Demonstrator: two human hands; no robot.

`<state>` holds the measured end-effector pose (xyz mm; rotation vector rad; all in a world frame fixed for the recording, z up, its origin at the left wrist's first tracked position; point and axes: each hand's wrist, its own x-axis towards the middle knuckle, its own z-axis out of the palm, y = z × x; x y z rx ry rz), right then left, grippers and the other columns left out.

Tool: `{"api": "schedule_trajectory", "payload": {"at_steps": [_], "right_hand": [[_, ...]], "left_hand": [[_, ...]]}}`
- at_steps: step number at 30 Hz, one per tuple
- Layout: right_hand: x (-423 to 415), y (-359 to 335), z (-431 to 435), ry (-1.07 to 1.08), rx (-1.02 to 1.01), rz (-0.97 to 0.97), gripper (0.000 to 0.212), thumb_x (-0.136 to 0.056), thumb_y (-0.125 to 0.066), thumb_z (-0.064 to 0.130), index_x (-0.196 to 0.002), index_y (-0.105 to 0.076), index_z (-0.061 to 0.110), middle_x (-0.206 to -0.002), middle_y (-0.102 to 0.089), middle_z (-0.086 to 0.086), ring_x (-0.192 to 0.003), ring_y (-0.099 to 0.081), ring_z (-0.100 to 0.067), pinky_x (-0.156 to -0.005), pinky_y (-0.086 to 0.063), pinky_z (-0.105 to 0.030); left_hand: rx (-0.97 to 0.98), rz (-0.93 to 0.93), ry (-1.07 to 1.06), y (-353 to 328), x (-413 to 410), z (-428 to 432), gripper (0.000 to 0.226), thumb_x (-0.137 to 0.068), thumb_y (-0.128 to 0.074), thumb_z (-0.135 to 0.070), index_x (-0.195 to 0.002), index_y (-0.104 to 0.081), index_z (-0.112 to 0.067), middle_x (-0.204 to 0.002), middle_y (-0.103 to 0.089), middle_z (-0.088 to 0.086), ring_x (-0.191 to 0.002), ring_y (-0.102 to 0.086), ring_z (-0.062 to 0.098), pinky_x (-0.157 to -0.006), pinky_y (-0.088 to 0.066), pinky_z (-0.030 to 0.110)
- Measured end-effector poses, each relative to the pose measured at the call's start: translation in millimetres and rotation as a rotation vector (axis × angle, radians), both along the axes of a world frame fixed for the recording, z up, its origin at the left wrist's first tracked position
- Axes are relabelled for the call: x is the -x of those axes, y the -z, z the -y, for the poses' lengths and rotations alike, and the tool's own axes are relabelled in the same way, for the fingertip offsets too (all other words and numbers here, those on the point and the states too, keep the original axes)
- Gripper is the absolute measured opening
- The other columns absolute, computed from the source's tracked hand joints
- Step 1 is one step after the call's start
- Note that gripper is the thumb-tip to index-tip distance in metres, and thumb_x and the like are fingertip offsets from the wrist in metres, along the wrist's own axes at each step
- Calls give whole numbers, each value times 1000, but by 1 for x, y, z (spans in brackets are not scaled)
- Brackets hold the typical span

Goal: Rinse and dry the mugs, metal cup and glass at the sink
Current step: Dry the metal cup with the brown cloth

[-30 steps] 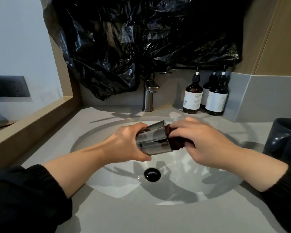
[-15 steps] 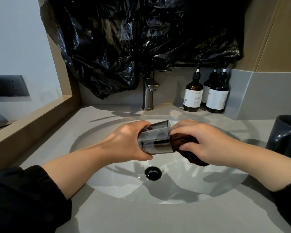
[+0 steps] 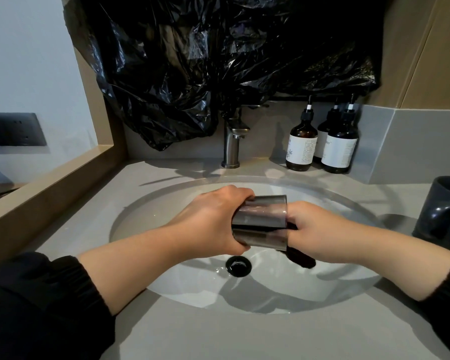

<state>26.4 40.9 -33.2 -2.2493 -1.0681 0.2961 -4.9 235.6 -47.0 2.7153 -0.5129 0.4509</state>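
Since the earlier frame, right hand (image 3: pixel 320 236) is sitting flush against the glass (image 3: pixel 260 222) mouth, gripping one dark cloth (image 3: pixel 300 261). Left hand (image 3: pixel 213 219) is gripping the glass base, sideways above the sink (image 3: pixel 166 268). One mug (image 3: pixel 442 211) is standing on the desk (image 3: pixel 218 333), right; three bottles (image 3: pixel 301 144) far.

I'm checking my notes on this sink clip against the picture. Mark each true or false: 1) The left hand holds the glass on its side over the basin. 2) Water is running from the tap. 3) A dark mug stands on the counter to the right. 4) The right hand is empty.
1) True: left hand, glass, basin.
2) False: no water leaves the tap.
3) True: dark mug.
4) False: the right hand holds a dark cloth at the glass's mouth.
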Motion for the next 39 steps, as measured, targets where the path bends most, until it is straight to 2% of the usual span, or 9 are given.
{"api": "schedule_trajectory", "payload": {"at_steps": [4, 9, 15, 19, 24, 27, 32, 36, 39], "right_hand": [[-7, 2, 7, 7, -179, -365, 38, -95, -52, 4, -123, -59, 29, -115, -68, -6, -104, -65, -21, -93, -52, -33], [-12, -4, 21, 93, -442, -748, 34, -75, -60, 8, -108, -69, 11, -102, -70, -14, -84, -67, -23, -70, -57, -27], [-8, -8, 12, 392, -680, -943, 24, -91, -47, 4, -103, -67, 4, -91, -73, -15, -71, -70, -24, -67, -58, -32], [5, -15, 5, 335, -776, -1063, 32, -77, -58, 25, -96, -75, 5, -102, -72, -14, -82, -71, -27, -79, -56, -37], [13, -8, -9, 428, -688, -891, 40, -60, -72, 22, -96, -70, 4, -87, -73, -14, -66, -70, -23, -54, -55, -25], [13, -7, -9, 507, -725, -984, 29, -68, -71, 12, -95, -69, 3, -85, -73, -15, -63, -70, -24, -51, -53, -25], [9, -10, -1, 569, -749, -805, 5, -80, -66, 4, -85, -68, 3, -75, -72, -12, -58, -69, -21, -48, -51, -21], [10, -12, -1, 505, -653, -406, 12, -77, -72, 3, -86, -73, 11, -85, -74, -13, -78, -70, -28, -76, -56, -36], [17, -12, -8, 429, -567, -200, 15, -76, -75, 6, -84, -74, 17, -82, -74, -9, -74, -68, -24, -79, -54, -43]], "left_hand": [[-79, 22, -9, 2, -4, -1, 70, -69, -74, -40, -130, -40, -37, -117, -50, -16, -102, -50, 9, -88, -45, 25], [-85, 77, -35, -1, -7, -13, 74, -70, -76, -33, -134, -38, -34, -118, -48, -15, -97, -42, 5, -81, -36, 20], [-154, 207, -56, 4, -12, -17, 79, -71, -77, -30, -139, -37, -24, -125, -48, -6, -113, -48, 17, -87, -44, 27], [-202, 296, -53, 3, -10, -12, 78, -70, -78, -24, -139, -41, -19, -127, -49, 0, -111, -50, 21, -79, -40, 26], [-280, 307, -17, 7, -12, -6, 85, -60, -82, -27, -132, -39, -20, -120, -54, 4, -100, -59, 27, -64, -48, 30], [-276, 204, -11, 9, -12, -2, 98, -67, -81, -43, -143, -20, -33, -135, -39, -5, -116, -50, 20, -84, -49, 33], [463, -352, -37, 2, -3, -6, 101, -61, -63, -75, -141, -4, -59, -145, -31, -19, -122, -47, 7, -103, -44, 39], [1063, -789, -40, -1, -6, -12, 91, -62, -42, -82, -139, -40, -33, -124, -62, 8, -101, -69, 29, -89, -54, 45], [1158, -910, 17, -8, -3, -7, 77, -72, -38, -78, -124, -61, -26, -117, -69, 11, -101, -68, 36, -85, -55, 43]]}}
